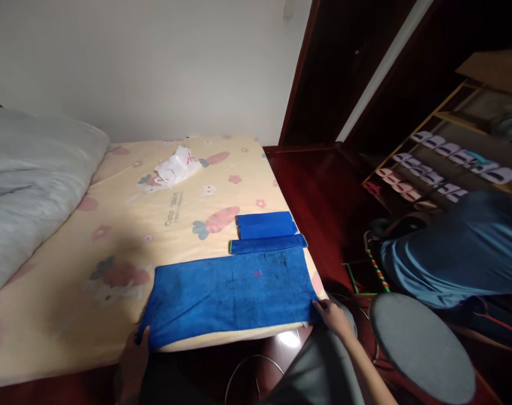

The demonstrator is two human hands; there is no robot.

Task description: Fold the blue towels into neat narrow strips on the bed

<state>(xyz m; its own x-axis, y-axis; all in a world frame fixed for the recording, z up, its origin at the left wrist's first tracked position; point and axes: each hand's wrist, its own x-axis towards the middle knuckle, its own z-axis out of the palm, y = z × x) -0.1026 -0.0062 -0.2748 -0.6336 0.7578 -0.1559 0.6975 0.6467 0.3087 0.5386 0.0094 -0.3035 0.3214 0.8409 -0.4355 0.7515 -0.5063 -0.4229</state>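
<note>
A blue cloth (233, 295), towel-like with some dark stains, lies spread along the near edge of the bed. My left hand (134, 357) pinches its near left corner. At the near right corner, my right hand (332, 316) grips the cloth between thumb and fingers. Just beyond its far edge rests a narrow folded blue cloth (268, 244) with a green-edged end. Behind that sits another folded blue cloth (266, 225), flat and rectangular.
The bed (175, 225) has a patterned yellow sheet. A white plastic bag (176, 167) and a grey quilt (36, 180) lie on it. To the right stand a round grey stool (420, 343), a person in a blue shirt (458, 247) and a rack of slippers (435, 121).
</note>
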